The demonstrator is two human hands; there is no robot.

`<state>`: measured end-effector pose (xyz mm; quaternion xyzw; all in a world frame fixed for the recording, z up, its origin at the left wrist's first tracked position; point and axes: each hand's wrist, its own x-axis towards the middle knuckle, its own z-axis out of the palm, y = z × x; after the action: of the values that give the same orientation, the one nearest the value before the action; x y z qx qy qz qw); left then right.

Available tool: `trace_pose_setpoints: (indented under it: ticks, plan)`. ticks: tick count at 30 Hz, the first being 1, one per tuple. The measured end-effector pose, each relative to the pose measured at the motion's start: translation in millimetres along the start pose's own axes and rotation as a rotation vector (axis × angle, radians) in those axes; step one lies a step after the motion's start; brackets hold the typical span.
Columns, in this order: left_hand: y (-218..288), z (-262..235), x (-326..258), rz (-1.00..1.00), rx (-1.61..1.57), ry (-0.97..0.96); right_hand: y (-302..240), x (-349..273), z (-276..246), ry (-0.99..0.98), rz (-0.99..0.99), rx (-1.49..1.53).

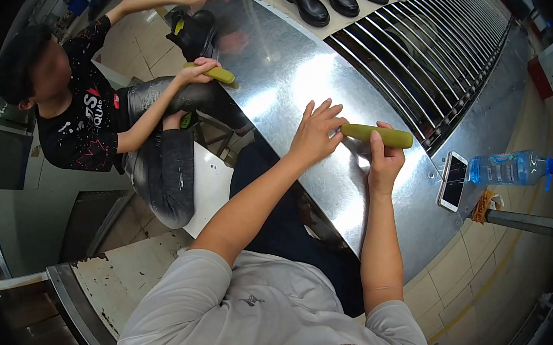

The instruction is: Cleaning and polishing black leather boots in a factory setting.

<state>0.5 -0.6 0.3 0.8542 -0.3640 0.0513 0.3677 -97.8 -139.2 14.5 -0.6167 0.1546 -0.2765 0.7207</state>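
Note:
My right hand [385, 162] is closed around a long, olive-green bar with rounded ends [378, 134], its thumb on the near side. The bar lies roughly crosswise, just above the shiny metal table [296, 98]. My left hand [318, 133] is spread out over the table, palm downward. Its fingers are apart and its thumb side is close to the bar's left end; whether they touch I cannot tell.
Left, a seated co-worker [74, 118] holds a similar green bar [218, 74] by a black shoe [193, 35]. Black boots [306, 2] stand in a row beyond a roller conveyor [411, 55]. A phone [453, 181] and a blue-capped bottle [510, 169] lie at the right end.

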Motion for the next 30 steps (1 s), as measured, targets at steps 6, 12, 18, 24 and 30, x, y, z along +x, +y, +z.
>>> trace_pose_setpoints:
  ticks: [6,12,18,24,30]
  plan:
    - [-2.2,0.5,-0.4,-0.012,-0.048,0.022,-1.4,14.1,-5.3,0.072,-0.121,0.005]
    - [2.6,-1.1,-0.4,-0.003,-0.054,0.033,4.3,19.0,-11.7,0.205,0.009,0.103]
    - [1.9,-1.5,-2.9,-0.016,-0.06,0.05,-8.7,14.3,-3.9,0.161,0.021,0.072]
    - [-7.5,2.6,0.4,-0.021,-0.153,0.117,1.2,20.1,-10.4,0.119,-0.013,0.057]
    - [-3.3,-15.5,-2.4,-0.478,-0.889,0.202,4.4,21.6,-15.3,0.107,-0.046,-0.055]
